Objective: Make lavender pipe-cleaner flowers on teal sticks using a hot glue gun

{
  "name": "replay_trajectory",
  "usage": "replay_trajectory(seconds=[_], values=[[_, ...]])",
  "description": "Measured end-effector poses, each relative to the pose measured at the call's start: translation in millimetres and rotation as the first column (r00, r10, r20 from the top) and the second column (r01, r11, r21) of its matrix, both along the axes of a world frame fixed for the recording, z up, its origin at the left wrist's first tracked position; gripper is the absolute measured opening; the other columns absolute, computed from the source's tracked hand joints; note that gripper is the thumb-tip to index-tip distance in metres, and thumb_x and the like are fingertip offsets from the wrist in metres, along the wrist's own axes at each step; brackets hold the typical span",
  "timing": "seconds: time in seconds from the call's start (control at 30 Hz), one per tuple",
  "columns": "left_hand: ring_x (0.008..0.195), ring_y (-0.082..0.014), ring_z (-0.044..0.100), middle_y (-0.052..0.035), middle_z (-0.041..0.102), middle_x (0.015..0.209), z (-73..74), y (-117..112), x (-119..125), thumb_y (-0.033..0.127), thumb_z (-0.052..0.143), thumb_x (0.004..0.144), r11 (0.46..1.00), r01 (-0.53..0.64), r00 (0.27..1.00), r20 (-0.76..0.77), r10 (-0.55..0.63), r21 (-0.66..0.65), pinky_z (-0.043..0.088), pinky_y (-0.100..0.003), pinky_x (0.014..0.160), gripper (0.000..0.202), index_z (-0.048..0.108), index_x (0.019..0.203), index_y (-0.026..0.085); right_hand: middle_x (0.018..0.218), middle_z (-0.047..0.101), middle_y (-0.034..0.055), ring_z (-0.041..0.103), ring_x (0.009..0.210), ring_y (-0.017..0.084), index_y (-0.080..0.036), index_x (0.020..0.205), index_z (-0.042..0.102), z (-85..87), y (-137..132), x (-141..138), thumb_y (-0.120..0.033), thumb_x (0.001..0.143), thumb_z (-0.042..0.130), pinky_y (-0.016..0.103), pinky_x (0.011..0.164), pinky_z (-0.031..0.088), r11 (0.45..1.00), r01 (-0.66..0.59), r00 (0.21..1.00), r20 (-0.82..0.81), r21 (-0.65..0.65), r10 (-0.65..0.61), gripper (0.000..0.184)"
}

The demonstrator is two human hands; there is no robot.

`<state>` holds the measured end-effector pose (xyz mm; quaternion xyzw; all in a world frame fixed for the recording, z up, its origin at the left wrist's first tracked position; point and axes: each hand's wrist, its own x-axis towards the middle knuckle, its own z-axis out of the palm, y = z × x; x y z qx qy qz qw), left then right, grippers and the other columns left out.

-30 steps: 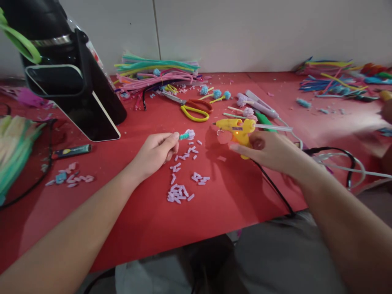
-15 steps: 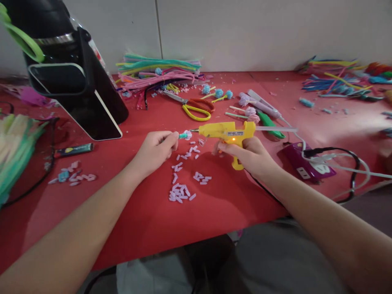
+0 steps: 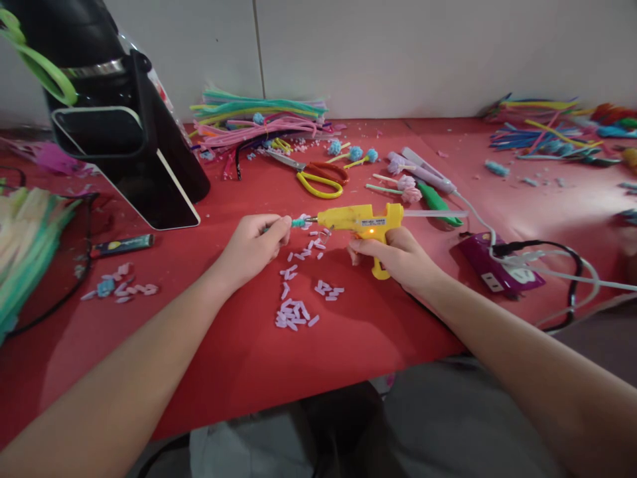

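Left hand [image 3: 256,245] pinches teal stem [image 3: 298,223], right hand [image 3: 401,252] grips glue gun [image 3: 346,217] (light [image 3: 371,231] on, I see), forearms [image 3: 174,338] angled inward.

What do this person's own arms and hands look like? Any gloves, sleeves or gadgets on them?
Plain human ones: the left hand and right hand wear no gloves. Both visible forearms are sleeveless, and I see no watch or bracelet.

your left hand [image 3: 256,242] and right hand [image 3: 398,252] are bare, as are both slim, smooth forearms [image 3: 159,338]. below, you wear plain grey clothing [image 3: 452,411], paler on your left side, darker on your right; its cut is too dim to tell.
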<state>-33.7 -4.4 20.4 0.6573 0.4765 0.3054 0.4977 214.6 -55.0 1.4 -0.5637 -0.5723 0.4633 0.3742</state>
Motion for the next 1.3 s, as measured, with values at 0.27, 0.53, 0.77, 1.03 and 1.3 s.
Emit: replay_trajectory(seconds=[0.27, 0.53, 0.77, 1.03, 1.3], values=[[0.042, -0.0063, 0.028, 0.0074, 0.033, 0.046, 0.3, 0.1, 0.9, 0.038, 0.051, 0.096, 0.999, 0.002, 1.0, -0.016, -0.002, 0.033, 0.022, -0.023, 0.044, 0.039, 0.045, 0.062, 0.019, 0.069, 0.062, 0.002, 0.055, 0.064, 0.014, -0.019, 0.064, 0.062, 3.6, -2.0, -3.1, -0.04, 0.087, 0.065, 0.027, 0.058, 0.041, 1.0, 0.005, 1.0, -0.002, -0.023, -0.005, 0.032], [0.042, -0.0064, 0.029, 0.0073, 0.034, 0.046, 1.7, -0.2, 1.1, 0.038, 0.05, 0.096, 1.0, 0.001, 1.0, -0.028, 0.0, 0.031, 0.022, -0.023, 0.045, 0.039, 0.045, 0.062, 0.019, 0.066, 0.059, 0.0012, 0.052, 0.06, 0.013, -0.019, 0.062, 0.059, 2.4, -2.1, -3.4, -0.038, 0.087, 0.064, 0.027, 0.056, 0.04, 1.0, -0.001, 1.0, -0.008, -0.019, 0.001, 0.032], [0.042, -0.0068, 0.029, 0.0069, 0.034, 0.046, 1.0, 0.0, 0.7, 0.039, 0.05, 0.095, 0.999, 0.006, 0.999, -0.035, -0.005, 0.041, 0.023, -0.023, 0.045, 0.039, 0.045, 0.062, 0.02, 0.061, 0.057, 0.0006, 0.052, 0.058, 0.013, -0.02, 0.059, 0.057, 3.5, -1.9, -4.1, -0.039, 0.086, 0.064, 0.028, 0.056, 0.04, 1.0, 0.019, 1.0, -0.005, -0.019, -0.019, 0.033], [0.042, -0.0064, 0.029, 0.0072, 0.034, 0.046, 0.9, 0.3, 0.6, 0.038, 0.05, 0.096, 1.0, 0.009, 1.0, -0.025, -0.009, 0.027, 0.022, -0.023, 0.045, 0.04, 0.045, 0.062, 0.019, 0.061, 0.057, 0.0009, 0.053, 0.06, 0.014, -0.02, 0.058, 0.056, 2.4, -1.9, -5.2, -0.037, 0.085, 0.065, 0.03, 0.058, 0.04, 0.999, 0.029, 1.0, -0.006, -0.022, -0.03, 0.033], [0.042, -0.0064, 0.028, 0.0075, 0.033, 0.046, 1.2, -0.3, 1.0, 0.038, 0.049, 0.097, 1.0, 0.012, 1.0, -0.024, -0.011, 0.028, 0.022, -0.023, 0.045, 0.039, 0.045, 0.062, 0.019, 0.06, 0.057, 0.0009, 0.053, 0.059, 0.014, -0.02, 0.057, 0.055, 5.0, -1.8, -5.5, -0.036, 0.084, 0.064, 0.03, 0.058, 0.04, 0.999, 0.043, 0.999, 0.005, -0.025, -0.043, 0.032]])
